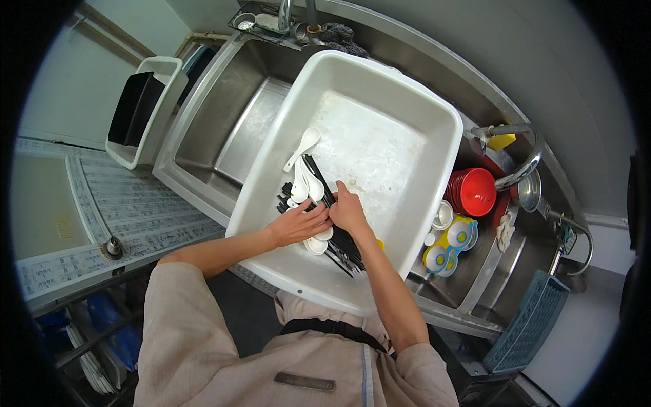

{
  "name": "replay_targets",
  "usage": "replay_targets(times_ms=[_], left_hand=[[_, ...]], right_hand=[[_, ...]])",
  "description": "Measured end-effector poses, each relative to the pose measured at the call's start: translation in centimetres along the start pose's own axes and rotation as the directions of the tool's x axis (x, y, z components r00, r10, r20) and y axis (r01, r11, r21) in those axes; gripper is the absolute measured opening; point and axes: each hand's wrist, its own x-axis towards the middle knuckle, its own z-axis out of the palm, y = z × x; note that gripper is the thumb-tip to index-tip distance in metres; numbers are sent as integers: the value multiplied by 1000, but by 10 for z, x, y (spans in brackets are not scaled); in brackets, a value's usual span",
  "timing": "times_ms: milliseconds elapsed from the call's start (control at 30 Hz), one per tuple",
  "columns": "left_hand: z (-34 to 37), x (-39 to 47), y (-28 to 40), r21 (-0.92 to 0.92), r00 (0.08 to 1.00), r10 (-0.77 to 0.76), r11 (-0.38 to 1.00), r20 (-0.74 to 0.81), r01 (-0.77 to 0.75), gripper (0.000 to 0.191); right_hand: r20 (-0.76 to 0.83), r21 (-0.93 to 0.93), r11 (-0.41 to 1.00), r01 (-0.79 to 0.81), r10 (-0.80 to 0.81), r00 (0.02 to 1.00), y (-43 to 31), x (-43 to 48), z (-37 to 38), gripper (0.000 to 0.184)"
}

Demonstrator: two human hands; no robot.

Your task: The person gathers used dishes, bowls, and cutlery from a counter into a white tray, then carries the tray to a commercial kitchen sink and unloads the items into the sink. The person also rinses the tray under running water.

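A large white plastic tub [325, 277] rests tilted across the sink in front of me. Inside it lie a bundle of black chopsticks [316, 170], several white soup spoons [308, 140] and some metal forks [358, 274]. My left hand [301, 224] lies over the chopsticks and spoons, palm down with fingers stretched out; whether it grips anything is hidden. On the bundle's right side, my right hand [348, 209] curls around the chopsticks, its index finger pointing away from me. Both hands touch near the fingertips and cover the middle of the pile.
A steel sink [236, 132] runs under the tub. To the right are stacked red bowls [477, 191], yellow-and-blue divided dishes [447, 246] and a curved faucet [531, 152]. A blue-grey plastic basket [529, 320] hangs at the far right. On the left stands a white bin [175, 81].
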Motion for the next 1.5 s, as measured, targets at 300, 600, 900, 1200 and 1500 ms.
replay_targets(times_ms=[300,600,900,1200,1500], left_hand=[[-13,22,-9,-82,987,9,997,163,4,65],[-20,52,-41,-170,938,127,983,322,-74,91],[3,52,-44,-286,951,201,949,234,-130,58],[6,52,-45,-377,950,236,915,205,-145,44],[4,51,-43,-520,910,296,847,289,-111,43]], right_hand=[[150,16,1000,-12,9,989,20,-1,-17,65],[-265,-57,998,11,-26,964,1,-37,-56,57],[-794,-66,994,-87,0,608,21,-166,-90,50],[-482,483,872,-76,338,809,51,-203,-38,55],[-365,720,693,-22,406,838,59,-232,-16,53]])
